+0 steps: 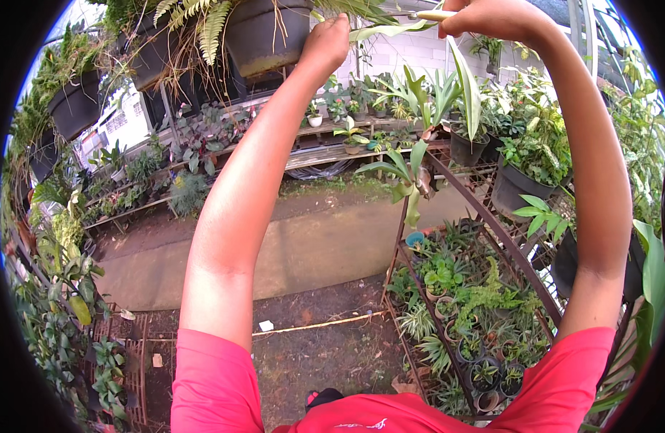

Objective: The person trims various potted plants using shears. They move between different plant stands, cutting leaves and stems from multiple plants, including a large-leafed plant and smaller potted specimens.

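Note:
Both arms reach up and forward to the top of the head view. My left hand (328,46) is closed beside a large black hanging pot (267,40), and a long green strap-like leaf (389,30) runs rightward from its fingers. My right hand (489,20) grips a hand tool with a pale yellow handle (434,15). Its thin metal part points left, just above that leaf; the tip is hard to make out. Fern fronds (213,32) and dry roots hang over the pot's side. Part of my right hand is cut off by the upper edge.
Several black pots (78,105) hang at the upper left. A rusty metal rack (489,216) with a staghorn fern (411,173) stands at right, above small potted plants (446,281). Wooden benches (332,157) with pots line the far side of a concrete path (311,249).

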Demonstrator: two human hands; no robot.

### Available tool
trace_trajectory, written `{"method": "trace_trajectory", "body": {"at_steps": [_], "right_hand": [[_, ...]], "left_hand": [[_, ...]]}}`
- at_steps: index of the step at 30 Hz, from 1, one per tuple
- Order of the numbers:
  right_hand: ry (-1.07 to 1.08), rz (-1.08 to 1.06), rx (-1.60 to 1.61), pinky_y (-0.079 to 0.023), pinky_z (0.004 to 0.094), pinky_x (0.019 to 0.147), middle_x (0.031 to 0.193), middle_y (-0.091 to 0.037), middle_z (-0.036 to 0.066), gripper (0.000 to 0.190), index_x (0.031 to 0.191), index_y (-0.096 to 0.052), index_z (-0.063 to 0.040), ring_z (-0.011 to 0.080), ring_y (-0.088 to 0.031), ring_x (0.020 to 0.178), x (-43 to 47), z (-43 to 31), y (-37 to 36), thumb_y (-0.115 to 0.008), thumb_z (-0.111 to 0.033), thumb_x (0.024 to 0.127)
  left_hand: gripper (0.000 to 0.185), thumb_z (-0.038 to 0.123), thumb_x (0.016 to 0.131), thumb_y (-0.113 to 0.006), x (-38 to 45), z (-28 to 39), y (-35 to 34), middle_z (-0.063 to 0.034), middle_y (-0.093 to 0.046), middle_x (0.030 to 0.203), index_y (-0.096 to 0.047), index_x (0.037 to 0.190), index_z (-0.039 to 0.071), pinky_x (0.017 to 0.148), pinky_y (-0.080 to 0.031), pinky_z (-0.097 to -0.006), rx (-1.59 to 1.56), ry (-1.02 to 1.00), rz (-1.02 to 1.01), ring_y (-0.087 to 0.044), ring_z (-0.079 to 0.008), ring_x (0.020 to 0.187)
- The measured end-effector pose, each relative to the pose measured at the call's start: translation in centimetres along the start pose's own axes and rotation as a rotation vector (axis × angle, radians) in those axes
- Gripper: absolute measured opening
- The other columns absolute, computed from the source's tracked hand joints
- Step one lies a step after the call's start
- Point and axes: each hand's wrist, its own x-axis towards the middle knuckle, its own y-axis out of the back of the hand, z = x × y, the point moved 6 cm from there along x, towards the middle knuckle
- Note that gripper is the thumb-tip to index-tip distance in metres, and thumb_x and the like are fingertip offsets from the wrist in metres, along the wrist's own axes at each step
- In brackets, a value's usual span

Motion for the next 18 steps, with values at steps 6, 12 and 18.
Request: {"method": "trace_trajectory", "body": {"at_steps": [6,12,18], "right_hand": [[0.054,0.085,0.090,-0.054,0.0385,0.076,0.081,-0.075,0.013,0.044,0.091,-0.080,-0.004,0.0241,-0.070,0.079,3.9,0.2,-2.4,-0.076,-0.043,0.073],[0.111,0.060,0.081,-0.056,0.0399,0.081,0.086,-0.076,0.016,0.044,0.091,-0.081,-0.005,0.0276,-0.072,0.085,7.3,-1.7,-4.8,-0.074,-0.046,0.074],[0.117,0.061,0.021,-0.057,0.0397,0.080,0.086,-0.077,0.014,0.047,0.086,-0.081,-0.005,0.0269,-0.072,0.083,8.8,-3.5,-5.7,-0.076,-0.049,0.072]], "left_hand": [[0.051,0.041,0.108,-0.036,-3.0,0.3,0.2,-0.0267,-0.065,0.089,-0.061,0.095,-0.001,0.085,-0.048,-0.0488,0.006,-0.107,0.064,-0.061,-0.0453,0.087],[0.053,0.041,0.108,-0.039,-4.0,0.4,0.6,-0.0271,-0.069,0.098,-0.065,0.102,-0.004,0.090,-0.047,-0.0466,-0.031,-0.047,0.073,-0.064,-0.0439,0.096],[0.057,0.042,0.109,-0.038,-4.1,0.4,0.9,-0.0321,-0.068,0.098,-0.066,0.103,-0.007,0.090,-0.047,-0.0514,0.055,-0.014,0.052,-0.063,-0.0518,0.099]]}}
